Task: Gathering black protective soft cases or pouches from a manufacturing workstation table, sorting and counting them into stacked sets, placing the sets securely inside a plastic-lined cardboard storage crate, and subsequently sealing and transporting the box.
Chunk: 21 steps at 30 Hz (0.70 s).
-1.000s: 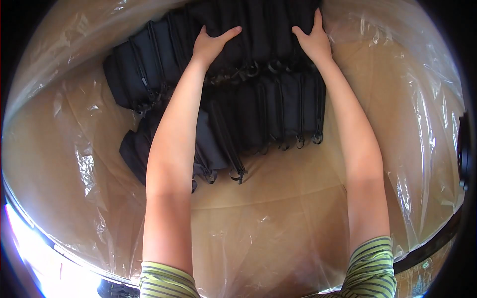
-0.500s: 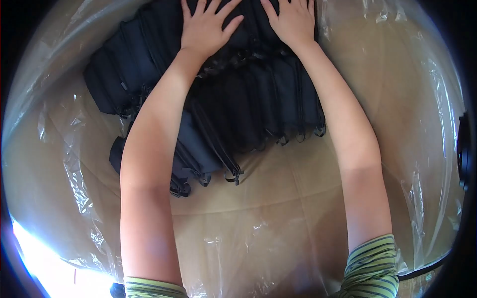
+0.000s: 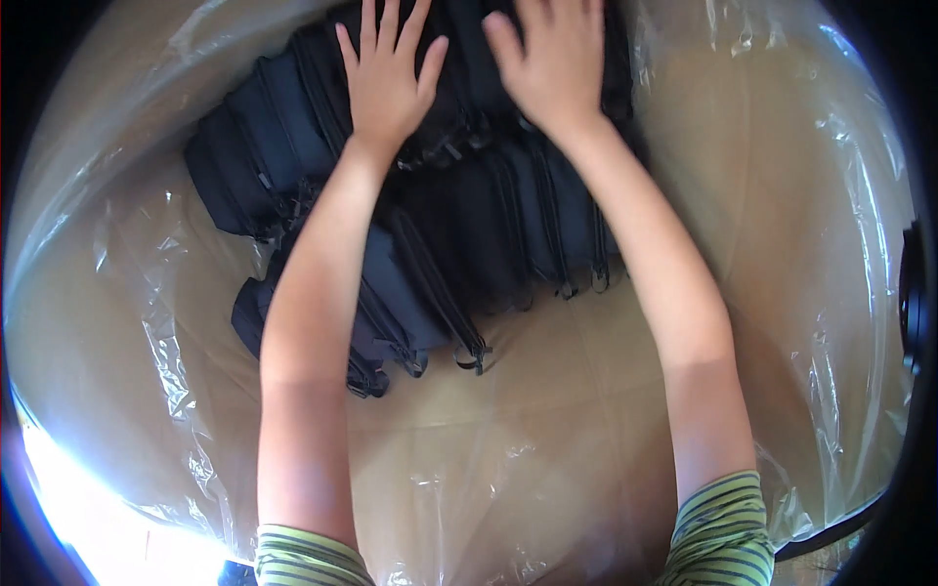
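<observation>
Two rows of black zippered fabric pouches stand packed side by side, the far row [image 3: 259, 146] and the near row [image 3: 459, 234]. Small loops and zipper pulls show along their near ends. Over the far row my left hand [image 3: 386, 93] is spread, fingers apart and pointing away from me. My right hand [image 3: 555, 68] is also over the far row, further right, thumb out and fingertips cut off by the top edge. Neither hand grips anything. Whether the palms press on the pouches or hover just above them I cannot tell.
A clear plastic liner [image 3: 171, 361] covers the brown inner walls and bottom [image 3: 469, 449] around the pouches, creased and shiny at both sides. Bright light comes in at the lower left. A dark round object [image 3: 914, 293] sits at the right rim.
The pouches appear slightly lower and further right in view. My left hand has shifted slightly down and left; my right hand has moved left and looks a little raised, its fingers blurred.
</observation>
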Tool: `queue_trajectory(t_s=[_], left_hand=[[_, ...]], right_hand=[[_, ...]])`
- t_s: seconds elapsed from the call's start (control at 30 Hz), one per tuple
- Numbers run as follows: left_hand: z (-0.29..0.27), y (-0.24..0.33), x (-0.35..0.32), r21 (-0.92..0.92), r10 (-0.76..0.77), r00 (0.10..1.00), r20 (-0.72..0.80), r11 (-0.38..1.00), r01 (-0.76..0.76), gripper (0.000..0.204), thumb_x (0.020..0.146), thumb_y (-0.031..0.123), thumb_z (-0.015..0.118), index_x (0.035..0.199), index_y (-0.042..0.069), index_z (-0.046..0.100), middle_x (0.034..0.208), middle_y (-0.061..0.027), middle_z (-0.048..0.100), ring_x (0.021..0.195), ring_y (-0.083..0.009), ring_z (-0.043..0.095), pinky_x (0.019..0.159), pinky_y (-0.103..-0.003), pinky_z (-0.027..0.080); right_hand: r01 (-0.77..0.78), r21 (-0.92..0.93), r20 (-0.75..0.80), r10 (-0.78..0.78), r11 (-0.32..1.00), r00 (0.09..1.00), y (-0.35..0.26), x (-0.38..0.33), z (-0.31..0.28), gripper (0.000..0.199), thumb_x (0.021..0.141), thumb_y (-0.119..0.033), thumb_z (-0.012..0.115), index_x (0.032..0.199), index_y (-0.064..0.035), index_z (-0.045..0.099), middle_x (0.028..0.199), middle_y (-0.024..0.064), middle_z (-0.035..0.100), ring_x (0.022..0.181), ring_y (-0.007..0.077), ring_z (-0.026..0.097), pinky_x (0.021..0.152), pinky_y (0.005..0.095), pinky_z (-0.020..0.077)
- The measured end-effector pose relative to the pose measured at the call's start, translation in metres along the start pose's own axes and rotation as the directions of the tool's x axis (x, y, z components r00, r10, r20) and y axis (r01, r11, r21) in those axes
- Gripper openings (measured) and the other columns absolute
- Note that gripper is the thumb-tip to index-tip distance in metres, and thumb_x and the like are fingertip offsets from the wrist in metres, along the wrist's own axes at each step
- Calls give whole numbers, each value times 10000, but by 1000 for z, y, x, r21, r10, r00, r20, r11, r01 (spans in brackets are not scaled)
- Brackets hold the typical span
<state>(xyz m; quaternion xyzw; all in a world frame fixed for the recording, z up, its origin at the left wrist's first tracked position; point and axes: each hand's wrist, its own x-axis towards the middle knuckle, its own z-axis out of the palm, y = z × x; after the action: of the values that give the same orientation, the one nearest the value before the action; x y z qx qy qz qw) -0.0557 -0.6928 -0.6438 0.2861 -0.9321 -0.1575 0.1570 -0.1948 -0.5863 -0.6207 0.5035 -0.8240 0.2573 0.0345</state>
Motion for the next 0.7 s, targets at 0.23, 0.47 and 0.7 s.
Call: queue_trajectory(t_s=[0.23, 0.47, 0.7], left_hand=[[-16, -22, 11, -170, 0, 984, 177, 985, 31, 629, 938, 376, 462, 1480, 143, 246, 1557, -122, 134, 1430, -331, 128, 1129, -548, 53], [-181, 27, -98, -407, -176, 977, 122, 889, 211, 277, 917, 65, 520, 1182, 24, 590, 1429, -180, 397, 1324, -329, 383, 1065, -359, 329], [-419, 132, -210, -602, -511, 797, 321, 540, 588, 138, 915, 49, 508, 1001, 51, 616, 1151, -85, 574, 961, -171, 571, 816, -270, 444]], right_hand=[[36, -91, 234, -14, 995, 972, -32, -5, 16, 585, 957, -373, 421, 1445, -75, 300, 1494, 140, 292, 1402, 270, 230, 1157, 431, 138], [19, -76, 443, 17, 997, 896, -22, -75, -163, 570, 846, -224, 591, 1363, -53, 420, 1420, 180, 387, 1341, 304, 337, 1129, 424, 234], [-369, 343, 323, 261, 864, 910, -199, -142, -483, 252, 778, -22, 570, 1015, -69, 642, 899, 117, 632, 860, 321, 589, 786, 417, 459]])
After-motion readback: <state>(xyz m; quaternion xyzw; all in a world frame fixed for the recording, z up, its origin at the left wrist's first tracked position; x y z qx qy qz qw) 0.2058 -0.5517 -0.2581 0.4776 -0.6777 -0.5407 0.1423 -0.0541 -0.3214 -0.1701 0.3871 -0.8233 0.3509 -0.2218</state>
